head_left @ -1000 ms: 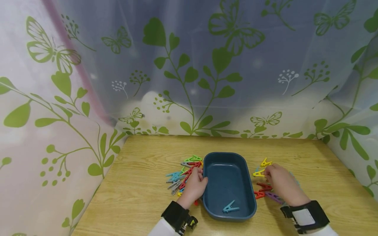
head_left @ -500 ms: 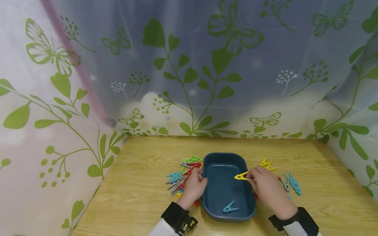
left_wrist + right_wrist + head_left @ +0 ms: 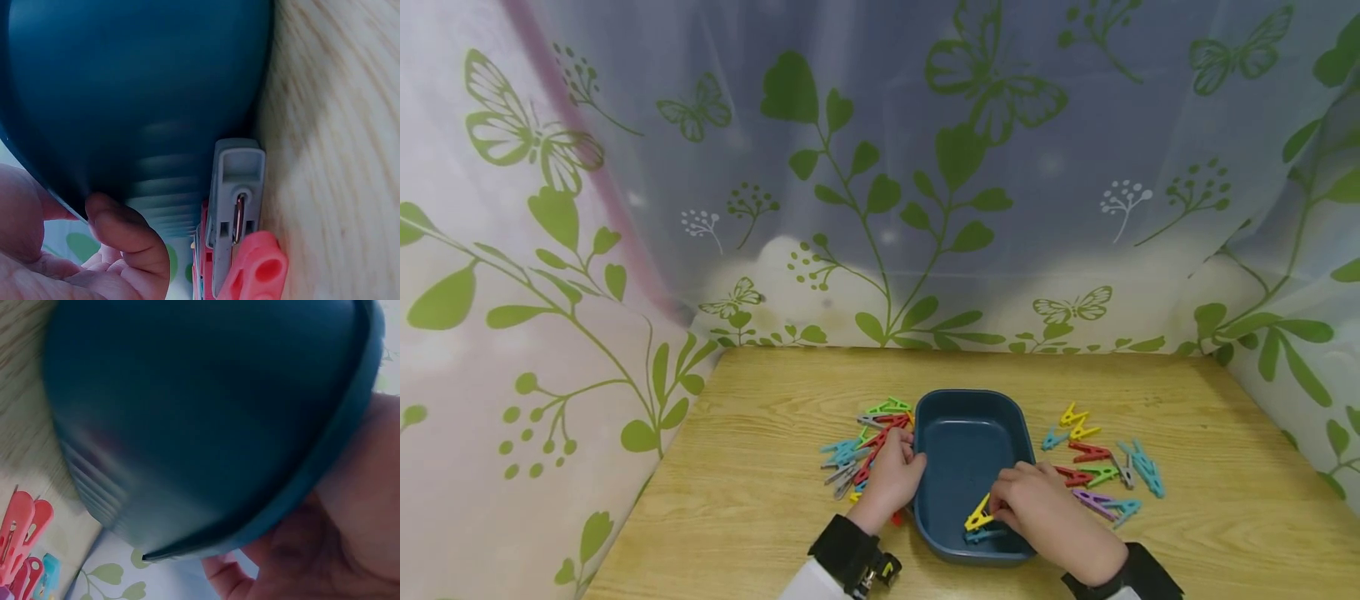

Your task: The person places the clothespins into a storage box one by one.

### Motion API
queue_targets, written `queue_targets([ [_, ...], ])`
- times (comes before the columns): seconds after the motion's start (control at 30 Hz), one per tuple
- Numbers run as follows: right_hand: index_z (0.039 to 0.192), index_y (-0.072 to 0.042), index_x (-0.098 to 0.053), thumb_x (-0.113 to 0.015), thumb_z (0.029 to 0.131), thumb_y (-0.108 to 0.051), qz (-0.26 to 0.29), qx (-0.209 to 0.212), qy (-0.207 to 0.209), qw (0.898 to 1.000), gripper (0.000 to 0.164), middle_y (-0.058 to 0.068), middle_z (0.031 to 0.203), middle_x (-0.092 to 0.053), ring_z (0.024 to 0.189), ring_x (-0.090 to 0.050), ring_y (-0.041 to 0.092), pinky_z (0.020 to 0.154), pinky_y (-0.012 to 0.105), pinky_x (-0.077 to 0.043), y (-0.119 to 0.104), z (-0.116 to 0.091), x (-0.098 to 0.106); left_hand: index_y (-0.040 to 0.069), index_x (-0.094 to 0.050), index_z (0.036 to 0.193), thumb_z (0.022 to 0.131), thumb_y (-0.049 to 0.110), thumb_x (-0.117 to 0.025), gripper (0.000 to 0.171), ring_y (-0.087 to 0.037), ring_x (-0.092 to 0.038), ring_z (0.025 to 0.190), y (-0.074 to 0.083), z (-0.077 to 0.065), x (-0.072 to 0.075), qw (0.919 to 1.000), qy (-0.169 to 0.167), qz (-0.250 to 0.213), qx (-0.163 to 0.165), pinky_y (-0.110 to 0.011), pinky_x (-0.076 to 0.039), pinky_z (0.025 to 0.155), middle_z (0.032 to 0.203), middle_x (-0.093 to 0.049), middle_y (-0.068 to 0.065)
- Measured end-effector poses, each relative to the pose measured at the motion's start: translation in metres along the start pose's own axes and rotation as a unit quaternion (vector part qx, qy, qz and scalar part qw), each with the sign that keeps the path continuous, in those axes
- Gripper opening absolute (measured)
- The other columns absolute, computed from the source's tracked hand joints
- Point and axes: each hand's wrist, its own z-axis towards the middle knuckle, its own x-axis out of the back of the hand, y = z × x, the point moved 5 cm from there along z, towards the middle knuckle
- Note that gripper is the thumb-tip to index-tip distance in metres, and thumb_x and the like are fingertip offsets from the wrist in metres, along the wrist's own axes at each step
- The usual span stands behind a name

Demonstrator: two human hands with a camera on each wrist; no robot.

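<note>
A dark blue rectangular plastic tub (image 3: 972, 446) stands on the table. My left hand (image 3: 891, 477) grips its left rim; in the left wrist view the thumb and a curled finger (image 3: 128, 234) pinch the rim from both sides. Over the near end of the tub, my right hand (image 3: 1048, 517) pinches a yellow clothespin (image 3: 977, 517) at one end, its other end pointing down and left. Just below it, a light blue clothespin (image 3: 985, 536) lies on the tub floor, partly covered. The tub wall hides the right fingertips in the right wrist view.
Several mixed-colour clothespins lie heaped left of the tub, among them a red clothespin (image 3: 880, 442) and a grey clothespin (image 3: 240, 181). More are spread to its right, including a purple clothespin (image 3: 1093, 503) and a yellow clothespin (image 3: 1084, 430). A patterned curtain (image 3: 887, 208) encloses the wooden table (image 3: 760, 500).
My right hand has picked the yellow clothespin from the right-hand pile and carried it left, then down toward the tub's near end. My left hand stays on the rim.
</note>
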Motion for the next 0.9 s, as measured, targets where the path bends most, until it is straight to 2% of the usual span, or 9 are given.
queue_targets([
  [0.33,0.08,-0.031,-0.069,-0.08,0.089,-0.019,0.015,0.004,-0.016,1.0,0.018,-0.021,0.077,-0.054,0.073,-0.041,0.001,0.072,0.034,-0.026,0.001,0.0,-0.005,-0.001,-0.051,0.118,0.098,0.007,-0.063,0.025,-0.019,-0.045,0.07,0.001,0.0,0.0,1.0,0.002,-0.001,0.0,-0.029,-0.035,0.065,0.083,-0.044,-0.005],
  [0.67,0.081,-0.031,-0.071,-0.082,0.087,-0.02,0.024,0.01,-0.032,0.999,0.017,-0.021,0.078,-0.055,0.074,-0.042,0.002,0.073,0.035,-0.025,0.003,0.001,-0.007,-0.001,-0.05,0.117,0.098,0.006,-0.062,0.024,-0.019,-0.045,0.07,0.002,-0.001,0.001,1.0,0.001,0.003,-0.004,-0.029,-0.035,0.065,0.082,-0.044,-0.005],
  [0.8,0.082,-0.031,-0.072,-0.083,0.086,-0.021,0.028,0.007,-0.021,0.999,0.016,-0.021,0.08,-0.057,0.074,-0.043,0.001,0.073,0.034,-0.026,0.003,0.0,-0.003,-0.001,-0.05,0.117,0.098,0.006,-0.062,0.024,-0.019,-0.045,0.07,0.002,-0.001,0.001,1.0,0.001,0.005,-0.003,-0.029,-0.035,0.065,0.082,-0.044,-0.005],
  [0.9,0.083,-0.031,-0.071,-0.085,0.085,-0.02,0.019,0.003,0.016,1.0,0.018,-0.021,0.081,-0.057,0.075,-0.048,0.001,0.073,0.034,-0.035,0.006,0.0,0.006,0.0,-0.05,0.118,0.098,0.006,-0.062,0.024,-0.019,-0.045,0.071,0.003,-0.001,0.001,1.0,0.0,0.004,0.002,-0.03,-0.035,0.065,0.083,-0.044,-0.006],
])
